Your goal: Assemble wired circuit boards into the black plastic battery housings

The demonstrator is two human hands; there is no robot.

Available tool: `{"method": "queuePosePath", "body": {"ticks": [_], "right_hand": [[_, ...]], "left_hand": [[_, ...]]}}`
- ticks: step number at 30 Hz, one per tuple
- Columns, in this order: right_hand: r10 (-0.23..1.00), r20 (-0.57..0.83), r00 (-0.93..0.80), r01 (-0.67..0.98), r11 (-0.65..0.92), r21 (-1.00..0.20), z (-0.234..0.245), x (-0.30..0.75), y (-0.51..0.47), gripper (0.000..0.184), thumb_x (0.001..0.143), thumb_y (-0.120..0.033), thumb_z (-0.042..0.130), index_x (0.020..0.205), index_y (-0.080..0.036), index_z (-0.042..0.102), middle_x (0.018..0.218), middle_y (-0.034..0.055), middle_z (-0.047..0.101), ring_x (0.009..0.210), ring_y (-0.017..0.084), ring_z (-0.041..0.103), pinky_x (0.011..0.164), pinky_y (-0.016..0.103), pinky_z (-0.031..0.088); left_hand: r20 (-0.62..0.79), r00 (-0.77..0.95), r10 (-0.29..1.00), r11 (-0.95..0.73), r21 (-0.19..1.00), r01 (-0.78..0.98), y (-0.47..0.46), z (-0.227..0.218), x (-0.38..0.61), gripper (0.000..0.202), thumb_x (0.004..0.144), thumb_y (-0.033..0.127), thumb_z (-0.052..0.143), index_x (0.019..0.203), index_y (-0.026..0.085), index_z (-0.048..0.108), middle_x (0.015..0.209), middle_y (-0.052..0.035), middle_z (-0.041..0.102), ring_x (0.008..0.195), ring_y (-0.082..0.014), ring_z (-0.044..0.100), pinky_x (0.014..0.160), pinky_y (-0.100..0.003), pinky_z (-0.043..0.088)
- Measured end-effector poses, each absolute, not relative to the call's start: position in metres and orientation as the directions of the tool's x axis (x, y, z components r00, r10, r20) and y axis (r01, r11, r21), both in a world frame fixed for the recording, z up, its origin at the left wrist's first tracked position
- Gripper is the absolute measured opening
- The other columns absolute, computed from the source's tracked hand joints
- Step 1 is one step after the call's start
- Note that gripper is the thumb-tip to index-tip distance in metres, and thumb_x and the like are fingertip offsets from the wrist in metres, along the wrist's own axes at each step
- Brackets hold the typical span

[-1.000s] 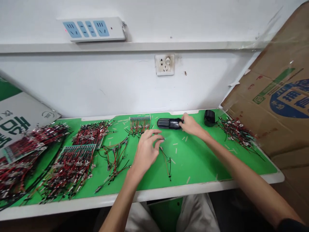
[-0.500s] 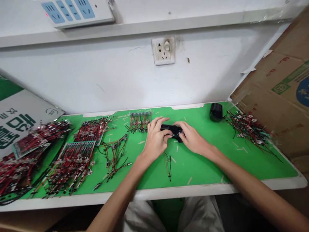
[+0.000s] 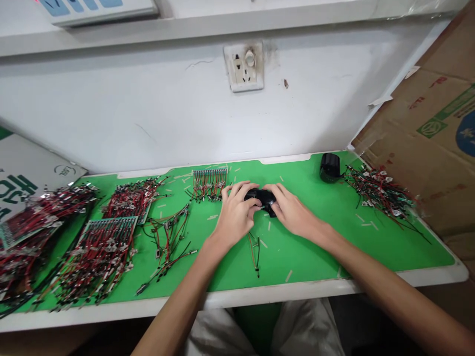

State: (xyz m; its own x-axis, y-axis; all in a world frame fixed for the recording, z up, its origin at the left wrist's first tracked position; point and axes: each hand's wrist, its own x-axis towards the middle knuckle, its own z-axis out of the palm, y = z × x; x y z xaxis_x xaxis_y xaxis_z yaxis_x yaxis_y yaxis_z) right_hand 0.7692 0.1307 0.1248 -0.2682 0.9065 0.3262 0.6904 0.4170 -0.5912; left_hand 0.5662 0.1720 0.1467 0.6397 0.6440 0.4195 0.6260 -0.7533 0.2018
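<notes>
I find the left hand (image 3: 236, 211) and right hand (image 3: 294, 210) grasping opposite ends of the black case (image 3: 265, 197) over the green mat (image 3: 315, 257), presumably to steady it; mat contact unconfirmed.

scuffed white wall (image 3: 166, 118), smudged wall socket (image 3: 244, 67), pale ledge (image 3: 185, 28) above; brown cardboard (image 3: 438, 153) at right, white-edged green-topped table (image 3: 315, 257) below

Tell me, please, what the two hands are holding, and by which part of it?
A black object: the left hand holds its left end, the right hand its right end.
</notes>
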Motion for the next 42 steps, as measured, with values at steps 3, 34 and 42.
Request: {"method": "queuePosePath", "body": {"ticks": [3,34,42], "right_hand": [[0.904,0.326,-0.276,0.694,0.422,-0.583,0.123,0.769,0.131,0.045,0.1,-0.008,0.04,0.142,-0.022,0.041,0.131,0.0133,0.053,0.117,0.03,0.061,0.102,0.049,0.05],[0.889,0.276,-0.365,0.738,0.457,-0.497,0.126,0.771,0.131,0.052,0.1,-0.009,0.036,0.151,-0.022,0.034,0.137,0.0159,0.049,0.115,0.033,0.062,0.098,0.051,0.053],[0.881,0.315,-0.352,0.705,0.471,-0.531,0.124,0.77,0.129,0.052,0.098,-0.007,0.034,0.148,-0.021,0.036,0.135,0.015,0.048,0.119,0.031,0.059,0.103,0.054,0.05]], "left_hand": [[0.41,0.678,0.611,-0.776,0.137,0.616,0.172,0.149,0.566,0.027,0.089,0.008,0.058,0.096,0.025,0.076,0.139,-0.0075,0.063,0.134,-0.031,0.051,0.107,-0.06,0.037],[0.137,0.751,0.646,-0.763,0.159,0.627,0.203,0.162,0.568,0.047,0.082,0.034,0.064,0.126,0.016,0.063,0.088,-0.0084,0.073,0.082,-0.0264,0.071,0.075,-0.034,0.05],[0.142,0.757,0.637,-0.77,0.164,0.617,0.2,0.162,0.574,0.05,0.087,0.031,0.062,0.132,0.013,0.057,0.095,-0.0121,0.074,0.09,-0.0288,0.073,0.081,-0.039,0.055]]}}
